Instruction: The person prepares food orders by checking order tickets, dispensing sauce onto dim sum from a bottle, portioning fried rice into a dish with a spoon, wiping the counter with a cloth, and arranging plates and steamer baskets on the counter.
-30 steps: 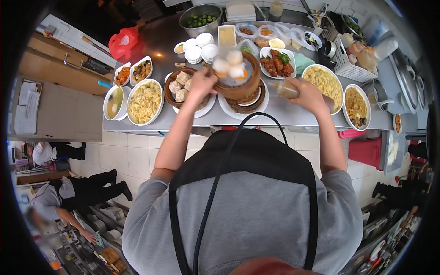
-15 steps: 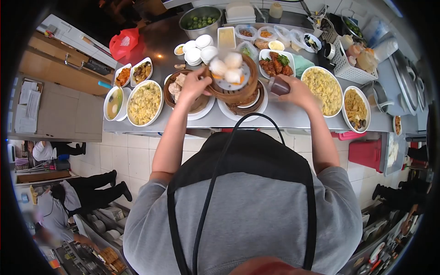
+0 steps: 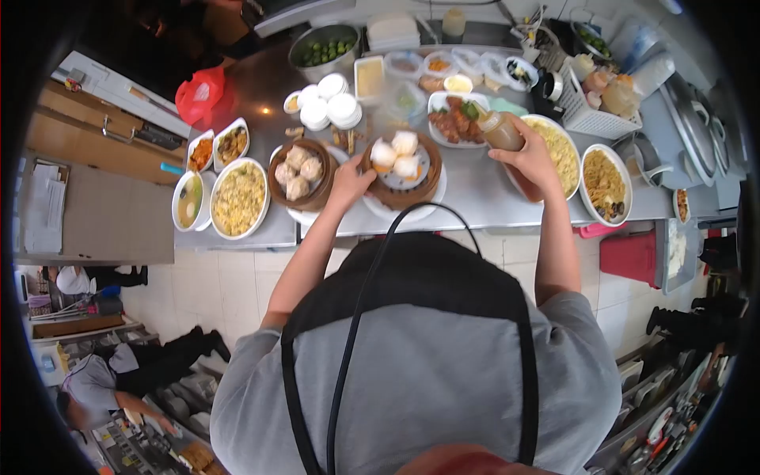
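My left hand (image 3: pixel 348 184) pinches the left rim of a round bamboo steamer (image 3: pixel 431 188) that sits on a white plate. White dumplings (image 3: pixel 405 144) with bits of orange lie in this steamer on a perforated liner. In my right hand (image 3: pixel 532 162) is a squeeze bottle (image 3: pixel 502 133) of brown sauce, its nozzle pointing up and to the left. The bottle is near a white dish of browned meat and greens (image 3: pixel 457 120). Just left of my left hand, a second bamboo steamer (image 3: pixel 275 180) holds several pale, wrinkled dumplings (image 3: pixel 299 165).
Bowls of fried rice (image 3: pixel 240 198) and noodles (image 3: pixel 608 184) stand on the steel counter (image 3: pixel 332 230). Behind the steamers are stacked white saucers (image 3: pixel 343 107), a pot of green limes (image 3: pixel 324 54) and a white basket of bottles (image 3: pixel 606 119). Another person (image 3: pixel 91 384) is at lower left.
The dumpling steamer, raised and tilted before, now rests lower on its plate, and the other steamer is uncovered. My right hand has turned the sauce bottle and moved it to the right.
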Available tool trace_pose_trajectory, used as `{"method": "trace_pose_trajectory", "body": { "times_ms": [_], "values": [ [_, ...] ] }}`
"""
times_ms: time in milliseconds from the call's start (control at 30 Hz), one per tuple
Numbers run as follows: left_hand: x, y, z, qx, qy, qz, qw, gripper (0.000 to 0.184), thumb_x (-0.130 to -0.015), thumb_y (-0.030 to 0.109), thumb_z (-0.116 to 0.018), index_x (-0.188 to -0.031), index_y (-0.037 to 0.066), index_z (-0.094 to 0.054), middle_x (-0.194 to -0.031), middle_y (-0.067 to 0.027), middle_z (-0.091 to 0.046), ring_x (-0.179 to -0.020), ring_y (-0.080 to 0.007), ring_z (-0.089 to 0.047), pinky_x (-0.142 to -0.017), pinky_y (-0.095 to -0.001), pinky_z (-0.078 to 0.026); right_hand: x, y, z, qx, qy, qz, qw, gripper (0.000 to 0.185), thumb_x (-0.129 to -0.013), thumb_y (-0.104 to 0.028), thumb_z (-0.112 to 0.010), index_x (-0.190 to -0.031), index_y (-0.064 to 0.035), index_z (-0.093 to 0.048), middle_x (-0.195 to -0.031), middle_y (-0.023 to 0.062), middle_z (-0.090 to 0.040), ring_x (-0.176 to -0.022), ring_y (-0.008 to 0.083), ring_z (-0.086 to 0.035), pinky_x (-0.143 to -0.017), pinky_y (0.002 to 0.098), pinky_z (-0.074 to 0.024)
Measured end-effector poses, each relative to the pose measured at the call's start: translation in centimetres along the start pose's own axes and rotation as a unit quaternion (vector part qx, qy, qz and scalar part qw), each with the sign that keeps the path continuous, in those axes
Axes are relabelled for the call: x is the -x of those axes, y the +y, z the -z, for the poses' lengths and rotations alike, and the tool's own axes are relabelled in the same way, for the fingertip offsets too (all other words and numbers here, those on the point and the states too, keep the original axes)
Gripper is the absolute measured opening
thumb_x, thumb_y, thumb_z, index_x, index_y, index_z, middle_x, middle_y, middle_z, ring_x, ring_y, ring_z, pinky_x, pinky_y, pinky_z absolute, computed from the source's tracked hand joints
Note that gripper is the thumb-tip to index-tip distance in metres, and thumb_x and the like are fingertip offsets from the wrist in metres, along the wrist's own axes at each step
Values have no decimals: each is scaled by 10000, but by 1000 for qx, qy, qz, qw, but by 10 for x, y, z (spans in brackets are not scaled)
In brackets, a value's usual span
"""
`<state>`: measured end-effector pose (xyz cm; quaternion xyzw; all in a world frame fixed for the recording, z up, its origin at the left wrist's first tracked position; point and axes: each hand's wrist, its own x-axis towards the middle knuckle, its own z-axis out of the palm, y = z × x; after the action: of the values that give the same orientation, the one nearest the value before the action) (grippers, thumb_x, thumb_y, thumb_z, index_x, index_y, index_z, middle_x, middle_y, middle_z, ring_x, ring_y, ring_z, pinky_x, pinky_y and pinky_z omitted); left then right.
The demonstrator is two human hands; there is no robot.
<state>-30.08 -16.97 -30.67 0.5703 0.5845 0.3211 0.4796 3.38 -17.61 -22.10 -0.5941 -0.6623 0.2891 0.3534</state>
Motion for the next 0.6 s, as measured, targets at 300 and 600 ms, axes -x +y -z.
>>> {"method": "trace_pose_trajectory", "body": {
  "times_ms": [300, 600],
  "values": [
    [21, 4, 6, 57, 6, 54, 997, 652, -755, 257, -640, -1254, -16, -321, -1082, -163, -486, -645, -164, -598, -485, -234, -493, -140, -9, 36, -56, 172, 147, 972, 667, -587, -208, -760, -1150, -93, -420, -1034, 116, -558, -969, 230, -533, -815, 324, -413],
    [76, -16, 18, 28, 32, 117, 992, 609, -756, 279, -629, -1230, -6, -372, -922, -124, -558, -644, -145, -580, -543, -253, -495, -302, 78, -40, 54, 345, 121, 929, 649, -620, -246, -730, -1144, -50, -402, -1076, 198, -515, -992, 350, -499, -819, 388, -401]
  ]
}}
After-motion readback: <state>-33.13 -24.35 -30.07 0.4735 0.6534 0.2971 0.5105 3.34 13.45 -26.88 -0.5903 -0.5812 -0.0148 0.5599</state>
